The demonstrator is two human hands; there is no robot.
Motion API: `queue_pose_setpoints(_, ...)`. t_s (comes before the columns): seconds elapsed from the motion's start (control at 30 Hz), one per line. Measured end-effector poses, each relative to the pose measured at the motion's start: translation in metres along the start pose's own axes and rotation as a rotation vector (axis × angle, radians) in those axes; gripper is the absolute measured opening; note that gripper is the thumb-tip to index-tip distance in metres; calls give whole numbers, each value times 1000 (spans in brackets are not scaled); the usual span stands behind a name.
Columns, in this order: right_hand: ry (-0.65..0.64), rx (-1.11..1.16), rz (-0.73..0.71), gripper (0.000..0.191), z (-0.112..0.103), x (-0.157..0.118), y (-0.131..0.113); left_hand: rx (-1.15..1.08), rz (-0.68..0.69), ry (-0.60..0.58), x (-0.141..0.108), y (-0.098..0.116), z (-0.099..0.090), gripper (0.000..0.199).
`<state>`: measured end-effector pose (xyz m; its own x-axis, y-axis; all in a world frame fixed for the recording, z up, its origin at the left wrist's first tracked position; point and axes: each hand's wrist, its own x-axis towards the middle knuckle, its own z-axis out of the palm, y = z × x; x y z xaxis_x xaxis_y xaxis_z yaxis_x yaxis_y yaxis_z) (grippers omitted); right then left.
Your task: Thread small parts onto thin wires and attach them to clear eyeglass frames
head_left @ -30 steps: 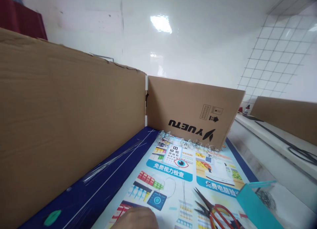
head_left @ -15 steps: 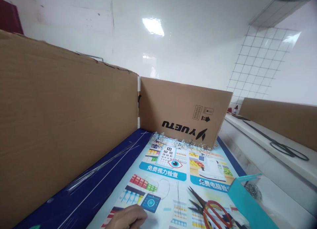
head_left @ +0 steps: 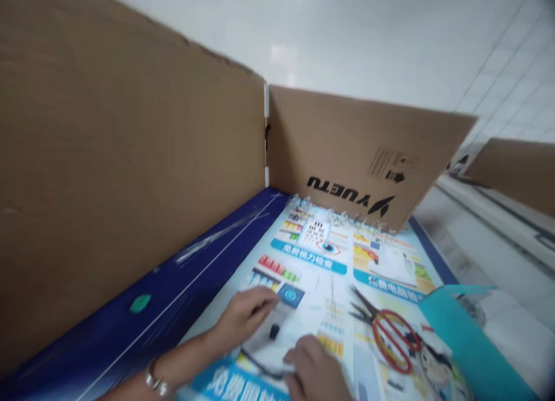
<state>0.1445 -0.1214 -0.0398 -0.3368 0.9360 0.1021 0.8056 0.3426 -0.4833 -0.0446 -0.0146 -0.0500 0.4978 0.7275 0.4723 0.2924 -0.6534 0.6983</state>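
Note:
My left hand (head_left: 248,315), with a bracelet on its wrist, hovers over the printed sheet (head_left: 314,268). Its thumb and fingers are pinched together; whatever lies between them is too blurred to name. Lower and to the right, my right hand (head_left: 318,371) has its fingers curled inward. A dark thin curved strand (head_left: 260,365) runs up to its fingertips, though I cannot tell what it is. Between the hands is a small black object (head_left: 274,331). Right of them lie red-handled scissors (head_left: 395,338) and a second dark-bladed tool partly under them.
Tall cardboard panels (head_left: 173,158) stand along the left and across the back (head_left: 347,146). Clear tangled bits (head_left: 342,217) line the back panel's foot. Thin strands (head_left: 221,236) and a green piece (head_left: 140,303) rest on the blue strip. A teal box (head_left: 472,337) stands at right.
The view has tilted down, so the panels and sheet sit differently in frame. My left hand shows more of its arm, and my right hand has come into view at the bottom.

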Motion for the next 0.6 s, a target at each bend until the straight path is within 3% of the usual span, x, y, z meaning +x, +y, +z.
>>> queue_pose_setpoints(0.1,103,97,60,24,12,1,5,-46,-117,77,-1,-10,-2,15)
queue_pose_setpoints(0.2,130,160,79,19,13,5,8,-71,-143,97,0,-14,-2,16)
queue_pose_setpoints(0.4,-40,116,-2,18,-1,9,11,-55,-76,69,-1,-10,-2,15)
queue_pose_setpoints(0.6,-170,15,-57,11,-5,10,15,-37,10,-75,-3,-8,-1,16)
